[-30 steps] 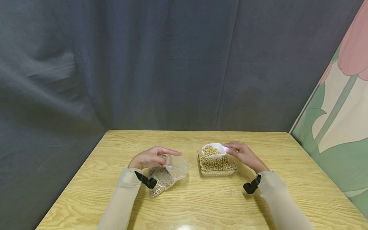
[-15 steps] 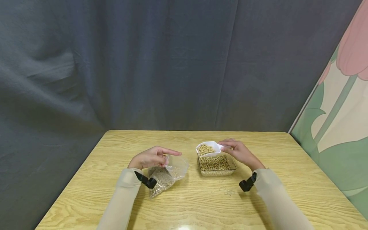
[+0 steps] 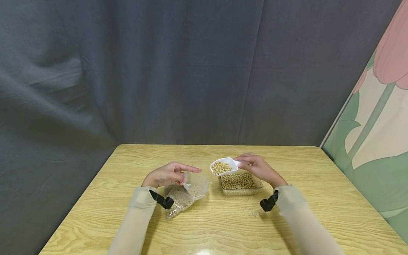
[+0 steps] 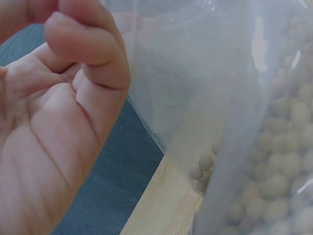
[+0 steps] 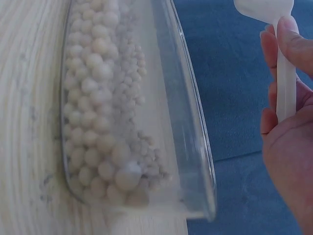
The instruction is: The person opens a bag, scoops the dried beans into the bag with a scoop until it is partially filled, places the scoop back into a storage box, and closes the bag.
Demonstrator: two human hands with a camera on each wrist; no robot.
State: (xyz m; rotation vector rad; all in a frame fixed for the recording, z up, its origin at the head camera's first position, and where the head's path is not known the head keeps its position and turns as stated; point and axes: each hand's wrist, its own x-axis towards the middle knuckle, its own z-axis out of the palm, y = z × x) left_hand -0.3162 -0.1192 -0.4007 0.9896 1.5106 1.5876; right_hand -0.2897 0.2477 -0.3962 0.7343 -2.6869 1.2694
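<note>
My right hand (image 3: 259, 169) grips the handle of a white scoop (image 3: 235, 165), and the handle runs along the palm in the right wrist view. Round pale beans (image 3: 220, 168) lie in the scoop's bowl, above the left rim of a clear rectangular container (image 3: 241, 192). That container holds more of the same beans (image 5: 98, 132). To the left, my left hand (image 3: 167, 175) pinches the mouth of a clear plastic bag (image 3: 181, 202), its index finger stretched out to the right. Beans fill the lower part of the bag, and a few sit near its opening (image 4: 203, 174).
The wooden table (image 3: 210, 230) carries the bag and the container, with small dark marks on its surface in front of the container. Behind the table hangs a dark curtain (image 3: 188, 78). A panel with painted flowers (image 3: 376, 141) stands at the right.
My right hand has carried the loaded scoop leftward, from above the container to past its left rim, closer to the bag. My left hand and the bag have stayed in place.
</note>
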